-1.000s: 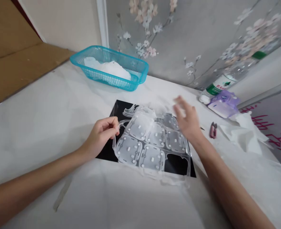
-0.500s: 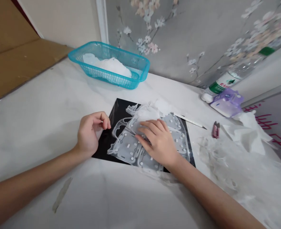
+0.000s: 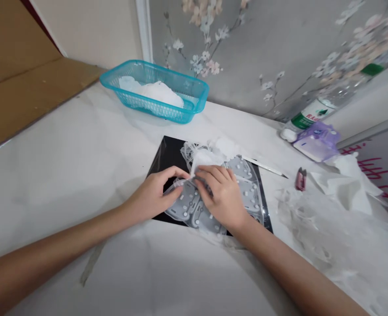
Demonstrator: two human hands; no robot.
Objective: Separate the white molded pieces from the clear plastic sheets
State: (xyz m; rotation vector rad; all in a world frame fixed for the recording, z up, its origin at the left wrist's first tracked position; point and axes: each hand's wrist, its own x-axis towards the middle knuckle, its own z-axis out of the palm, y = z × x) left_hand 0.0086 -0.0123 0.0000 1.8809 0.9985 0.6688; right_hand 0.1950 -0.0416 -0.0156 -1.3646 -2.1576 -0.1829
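Two bare hands work over one clear plastic sheet of grey-printed panels (image 3: 249, 191), which lies on one black board (image 3: 163, 156) in the middle of a white marbled table (image 3: 49, 175); the left hand (image 3: 182, 182) curves thumb and forefinger towards each other at the sheet's left side, though whether they pinch it cannot be told; the right hand (image 3: 202, 180) lies across the panels with fingers bent and tips down, its grip equally unclear; how many panels there are cannot be counted beneath the hands.

At right, one bottle (image 3: 314, 115) with a green cap leans at a slant, its green-and-white label bearing red characters too small to read in full; bright pink handwritten characters, cut off by the frame, mark a pale panel (image 3: 385, 140) beyond.

Beside the bottle sits one purple packet (image 3: 317, 140); nearer are one small reddish tool (image 3: 301, 180), one slim white stick (image 3: 263, 164) with a dark tip reaching past the board's edge, crumpled white paper (image 3: 332, 186) and a heap of clear film (image 3: 345, 237); one blue basket (image 3: 197, 103) at the back holds white material (image 3: 163, 93), before a grey wall (image 3: 240, 74) of painted blossom.
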